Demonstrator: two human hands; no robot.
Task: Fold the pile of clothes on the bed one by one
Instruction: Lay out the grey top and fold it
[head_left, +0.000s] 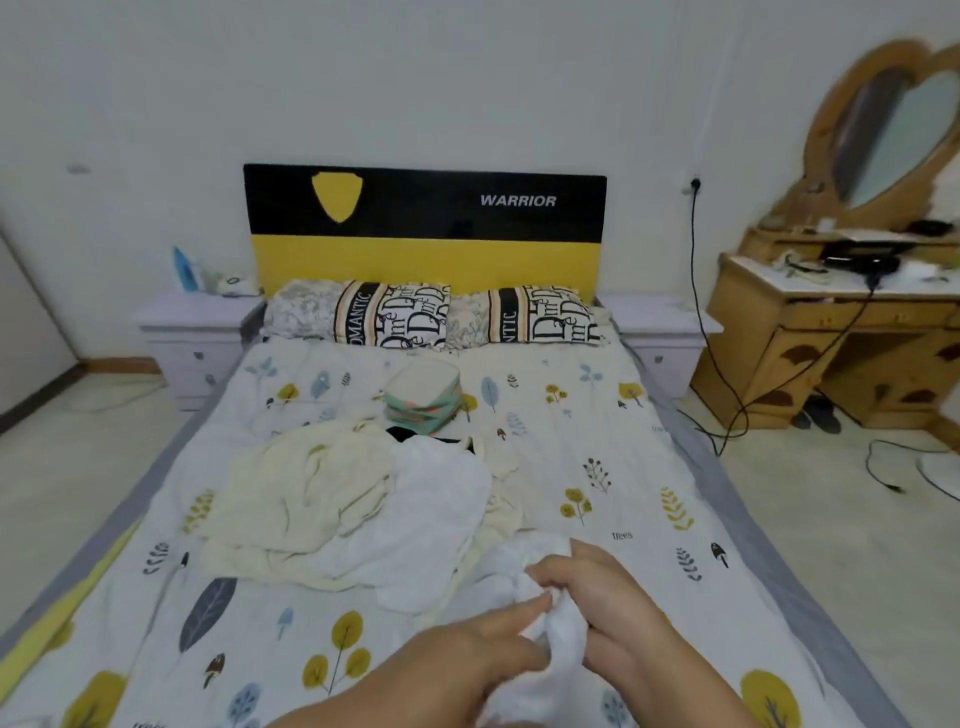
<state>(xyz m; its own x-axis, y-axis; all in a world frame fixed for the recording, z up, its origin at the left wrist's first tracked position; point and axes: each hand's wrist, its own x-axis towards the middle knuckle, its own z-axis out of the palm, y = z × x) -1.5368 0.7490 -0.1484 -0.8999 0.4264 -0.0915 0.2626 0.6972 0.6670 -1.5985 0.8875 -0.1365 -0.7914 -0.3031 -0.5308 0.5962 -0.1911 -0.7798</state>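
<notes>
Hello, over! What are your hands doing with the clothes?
Left hand and right hand both pinching a white garment. Unfolded pile waiting behind it. Nothing blocking.

Both forearms come up from the bottom edge, bare, meeting low in view at about 5 o'clock. The left hand (488, 649) reaches in from 7 o'clock, its fingers stretched toward 2 o'clock with the tips pinching a white cloth (558, 629). The right hand (597, 587) lies just beyond it, toward 1 o'clock, back upward, fingers curled round the same cloth. The two hands are nearly touching, fingertips facing each other across the bunched fabric.
</notes>
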